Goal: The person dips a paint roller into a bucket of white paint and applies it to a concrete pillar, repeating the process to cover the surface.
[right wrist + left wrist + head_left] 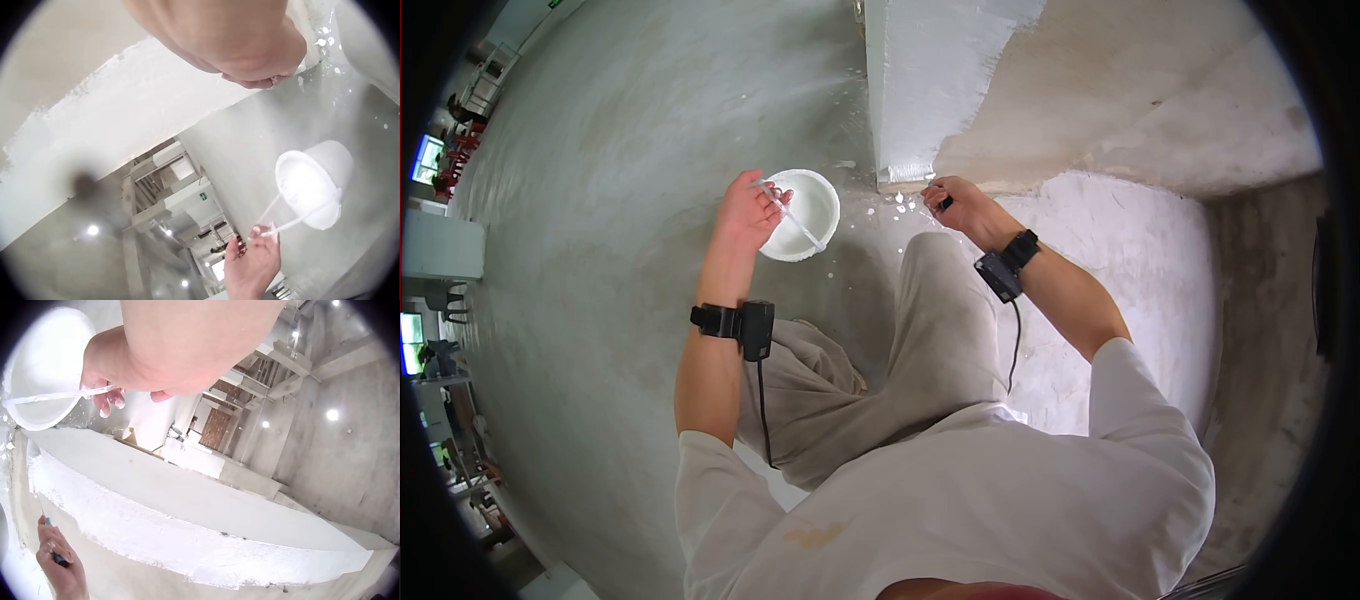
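The fingers of the left hand (750, 212) curl round the white bail handle (804, 233) of a white bucket (812, 196), which has a whitish coating inside. In the right wrist view the left hand (253, 270) is beside the bucket (339, 164), holding the handle. The right hand (968, 208) grips a tool with a dark handle (946, 203) at the foot of the wall. From the left wrist view, a bit of blue shows on this tool near the fingertips of the right hand (62, 565); its blade is hard to make out.
A wall corner with a rough white coat (156, 540) rises ahead, beside bare brownish wall (1120, 90). White spots (900, 198) dot the floor by its foot. The person's bent knee (940, 270) is close below the right hand. Chairs and furniture stand far left.
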Available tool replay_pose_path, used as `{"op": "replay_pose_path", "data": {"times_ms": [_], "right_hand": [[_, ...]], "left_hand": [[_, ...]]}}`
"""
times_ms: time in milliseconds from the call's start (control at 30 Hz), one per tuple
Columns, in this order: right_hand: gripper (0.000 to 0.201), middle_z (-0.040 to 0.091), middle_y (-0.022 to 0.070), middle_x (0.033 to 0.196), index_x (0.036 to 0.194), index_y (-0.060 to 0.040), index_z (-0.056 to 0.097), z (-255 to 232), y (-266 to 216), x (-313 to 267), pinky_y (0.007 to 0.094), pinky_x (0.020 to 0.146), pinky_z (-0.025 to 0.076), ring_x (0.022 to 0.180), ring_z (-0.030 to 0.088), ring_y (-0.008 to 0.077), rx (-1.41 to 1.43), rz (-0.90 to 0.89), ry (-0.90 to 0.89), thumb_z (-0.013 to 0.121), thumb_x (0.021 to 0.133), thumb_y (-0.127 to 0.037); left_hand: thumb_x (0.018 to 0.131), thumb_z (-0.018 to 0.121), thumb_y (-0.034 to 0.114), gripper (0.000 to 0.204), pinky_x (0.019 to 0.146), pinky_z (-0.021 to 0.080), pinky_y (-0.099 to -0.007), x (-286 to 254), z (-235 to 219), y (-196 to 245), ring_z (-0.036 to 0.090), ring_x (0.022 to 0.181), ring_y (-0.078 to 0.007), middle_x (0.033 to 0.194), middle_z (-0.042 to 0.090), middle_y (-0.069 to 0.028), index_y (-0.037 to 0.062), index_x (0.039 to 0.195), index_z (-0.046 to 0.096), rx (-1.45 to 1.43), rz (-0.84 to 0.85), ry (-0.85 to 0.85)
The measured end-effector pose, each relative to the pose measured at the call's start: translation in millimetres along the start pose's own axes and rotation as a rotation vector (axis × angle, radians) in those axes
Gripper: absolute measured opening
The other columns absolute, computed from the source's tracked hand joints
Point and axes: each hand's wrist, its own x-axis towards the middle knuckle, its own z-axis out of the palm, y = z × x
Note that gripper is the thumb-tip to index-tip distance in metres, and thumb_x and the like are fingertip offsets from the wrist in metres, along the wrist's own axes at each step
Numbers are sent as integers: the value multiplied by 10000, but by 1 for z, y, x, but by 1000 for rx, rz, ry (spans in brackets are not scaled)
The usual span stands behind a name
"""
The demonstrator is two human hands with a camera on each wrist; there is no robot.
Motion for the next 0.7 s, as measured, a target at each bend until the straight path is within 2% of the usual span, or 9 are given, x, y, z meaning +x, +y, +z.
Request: {"op": "replay_pose_path", "data": {"times_ms": [100,233,267,300,700], "right_hand": [[136,392,36,672,809,-1,326,-12,-2,37,176,355,358,456,373,72,39,50,41,311,944,-12],[179,383,32,653,768,-37,297,-57,-16,107,178,353,349,443,359,72,55,89,86,306,945,-11],[177,380,30,644,766,-38,297,-76,-25,132,183,351,345,436,356,77,70,181,73,314,939,-4],[177,377,27,635,764,-39,297,-80,-27,139,187,349,342,430,353,82,87,274,60,322,933,4],[145,376,40,653,770,-33,330,-97,-6,150,209,382,354,467,371,108,169,212,38,365,896,29]], "left_hand": [[891,542,266,303,877,491,-354,0,0,0,600,918,-289,870,578,-121,-33,927,506,5,-6,-2],[890,544,263,294,878,491,-353,-2,2,0,598,919,-287,860,573,-117,-28,915,509,7,4,3],[889,544,265,292,880,490,-352,-3,3,-1,598,916,-287,856,574,-116,-25,905,510,11,9,2],[889,544,267,290,883,489,-352,-3,2,-1,599,912,-287,852,574,-115,-22,896,512,17,14,2],[897,531,272,285,875,490,-350,0,0,0,604,911,-284,849,582,-113,-13,881,520,0,18,12]]}}
